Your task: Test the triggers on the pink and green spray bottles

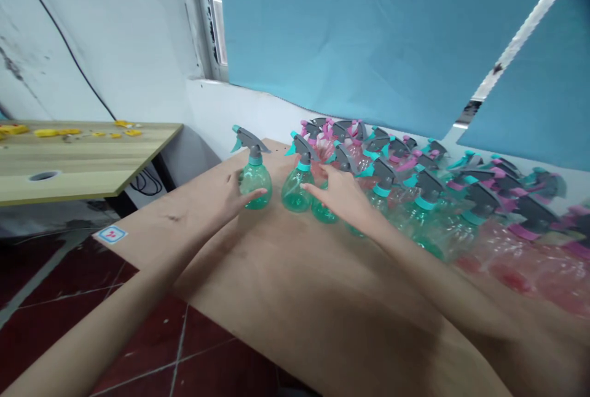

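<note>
My left hand [234, 191] is around the left side of a green spray bottle [261, 177] with a grey and teal trigger head. Its thumb lies across the front of the bottle, and the other fingers are partly hidden behind it. The bottle stands upright on the brown table [258, 274]. My right hand [338, 192] has its thumb and fingers apart. Its thumb tip overlaps a second green spray bottle [295, 191]; whether they touch I cannot tell. Partly behind that hand stands a third green spray bottle [324, 211].
Several green and pink spray bottles [424, 200] crowd the right side of the table, along the wall. A blue sheet [369, 34] hangs behind. At left, a wooden desk [92, 163] carries yellow pieces [48, 133]. A numbered sticker [111, 235] marks the table's left corner.
</note>
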`<state>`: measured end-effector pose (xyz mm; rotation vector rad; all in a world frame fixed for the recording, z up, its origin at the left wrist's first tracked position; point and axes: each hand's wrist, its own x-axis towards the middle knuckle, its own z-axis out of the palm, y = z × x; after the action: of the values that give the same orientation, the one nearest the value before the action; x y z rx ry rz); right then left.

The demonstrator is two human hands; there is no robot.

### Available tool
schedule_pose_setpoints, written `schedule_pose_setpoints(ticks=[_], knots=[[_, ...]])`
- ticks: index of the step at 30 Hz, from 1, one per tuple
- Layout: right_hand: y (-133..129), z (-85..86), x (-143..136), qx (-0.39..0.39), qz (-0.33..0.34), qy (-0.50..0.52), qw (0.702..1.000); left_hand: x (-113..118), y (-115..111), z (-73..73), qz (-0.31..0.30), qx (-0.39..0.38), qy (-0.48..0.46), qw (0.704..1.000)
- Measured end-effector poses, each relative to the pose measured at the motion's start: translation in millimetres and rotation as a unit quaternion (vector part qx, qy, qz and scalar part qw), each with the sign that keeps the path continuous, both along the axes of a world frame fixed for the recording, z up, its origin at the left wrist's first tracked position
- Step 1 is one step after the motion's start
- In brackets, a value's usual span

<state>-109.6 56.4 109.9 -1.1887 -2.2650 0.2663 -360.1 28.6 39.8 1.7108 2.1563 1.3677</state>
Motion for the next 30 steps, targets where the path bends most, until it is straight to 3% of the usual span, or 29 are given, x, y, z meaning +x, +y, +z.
schedule_pose_setpoints(ticks=[6, 15, 30], knots=[[12.9, -2.4, -12.1, -0.146, 0.017, 0.015, 0.989, -1.2, 31.3, -6.2, -0.025, -0.005, -0.002, 1.0], [32.4, -8.0, -23.5, -0.241, 0.048, 0.027, 0.969, 8.4, 35.2, 1.5, -0.041, -0.021, 0.006, 0.999], [30.9, -18.4, -31.2, -0.221, 0.038, 0.006, 0.974, 11.8, 31.6, -2.0, -0.027, -0.022, 0.019, 0.999]])
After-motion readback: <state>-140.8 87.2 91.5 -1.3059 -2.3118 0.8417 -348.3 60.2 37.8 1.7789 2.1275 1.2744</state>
